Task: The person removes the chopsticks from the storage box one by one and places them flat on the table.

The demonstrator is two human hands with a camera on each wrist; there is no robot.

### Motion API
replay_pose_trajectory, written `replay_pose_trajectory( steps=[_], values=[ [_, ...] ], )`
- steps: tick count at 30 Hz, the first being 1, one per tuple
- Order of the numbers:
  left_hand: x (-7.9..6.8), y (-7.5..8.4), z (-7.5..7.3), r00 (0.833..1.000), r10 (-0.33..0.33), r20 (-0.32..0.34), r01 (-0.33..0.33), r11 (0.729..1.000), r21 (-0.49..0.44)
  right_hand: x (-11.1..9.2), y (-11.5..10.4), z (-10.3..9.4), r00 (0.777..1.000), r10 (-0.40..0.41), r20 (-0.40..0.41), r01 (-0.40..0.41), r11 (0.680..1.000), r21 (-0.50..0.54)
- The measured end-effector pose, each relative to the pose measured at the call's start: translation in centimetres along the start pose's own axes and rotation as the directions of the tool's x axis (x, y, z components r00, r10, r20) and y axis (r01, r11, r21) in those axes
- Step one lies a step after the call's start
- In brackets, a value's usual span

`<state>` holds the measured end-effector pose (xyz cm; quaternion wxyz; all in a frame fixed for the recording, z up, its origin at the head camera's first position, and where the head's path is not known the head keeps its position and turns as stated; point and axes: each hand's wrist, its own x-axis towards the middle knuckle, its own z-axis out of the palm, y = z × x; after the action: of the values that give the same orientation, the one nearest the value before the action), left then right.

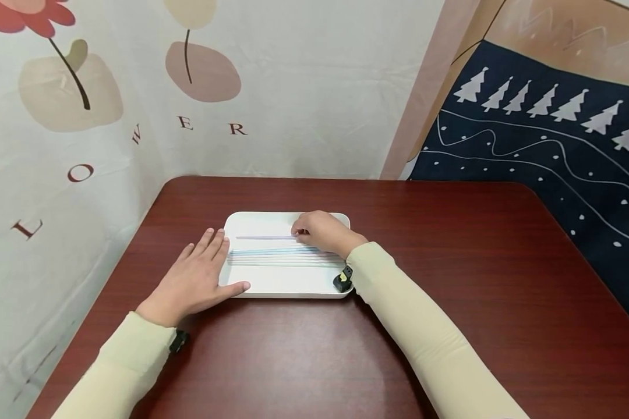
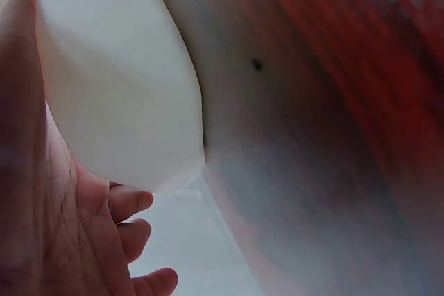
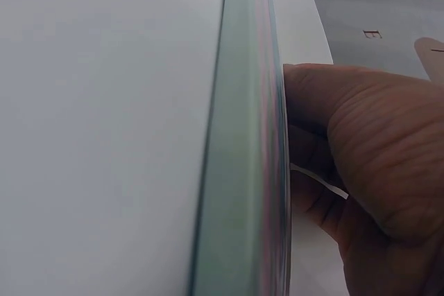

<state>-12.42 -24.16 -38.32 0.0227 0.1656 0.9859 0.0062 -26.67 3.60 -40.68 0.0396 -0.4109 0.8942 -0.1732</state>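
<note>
A white rectangular tray (image 1: pixel 288 284) lies on the table with a row of several thin pastel sticks (image 1: pixel 272 257), like straws, side by side across its middle. Behind that row lies a single purple thin stick (image 1: pixel 262 237). My right hand (image 1: pixel 326 231) has its curled fingertips at this stick's right end and pinches it. At the tray's left edge my left hand (image 1: pixel 193 279) rests with straight, spread fingers, thumb over the front corner. In the right wrist view, a pale green stick (image 3: pixel 229 171) and pink ones run beside the right hand (image 3: pixel 388 150).
The dark red-brown table (image 1: pixel 451 233) extends around the tray. Behind it hangs a white flower-print curtain (image 1: pixel 314 105), and a navy cloth with white trees (image 1: pixel 534 139) hangs at the right. Each wrist carries a small black camera (image 1: pixel 343 280).
</note>
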Motion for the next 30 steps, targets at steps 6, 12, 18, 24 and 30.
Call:
replay_pose_trajectory(
  steps=[6, 12, 18, 24, 30],
  values=[
    [-0.05, 0.13, 0.08, 1.0, -0.008, 0.0, 0.008, 1.0, -0.007, -0.01, -0.05, -0.03, 1.0, -0.007, 0.01, 0.007, 1.0, 0.004],
    [-0.02, 0.22, 0.28, 1.0, -0.011, -0.01, 0.011, 1.0, 0.001, -0.06, -0.19, -0.05, 1.0, -0.01, 0.007, 0.01, 1.0, 0.011],
    [-0.17, 0.33, 0.29, 1.0, -0.022, -0.008, 0.022, 1.0, -0.013, 0.09, -0.41, -0.06, 0.999, -0.032, 0.022, 0.032, 1.0, 0.0],
    [-0.18, 0.39, 0.22, 1.0, -0.022, -0.015, 0.022, 1.0, -0.012, 0.08, -0.48, -0.06, 0.999, -0.044, 0.023, 0.044, 0.999, 0.002],
    [-0.11, 0.4, 0.24, 1.0, -0.02, -0.014, 0.02, 1.0, -0.015, -0.1, -0.48, -0.12, 1.0, -0.006, 0.021, 0.005, 0.998, 0.06]
  ],
)
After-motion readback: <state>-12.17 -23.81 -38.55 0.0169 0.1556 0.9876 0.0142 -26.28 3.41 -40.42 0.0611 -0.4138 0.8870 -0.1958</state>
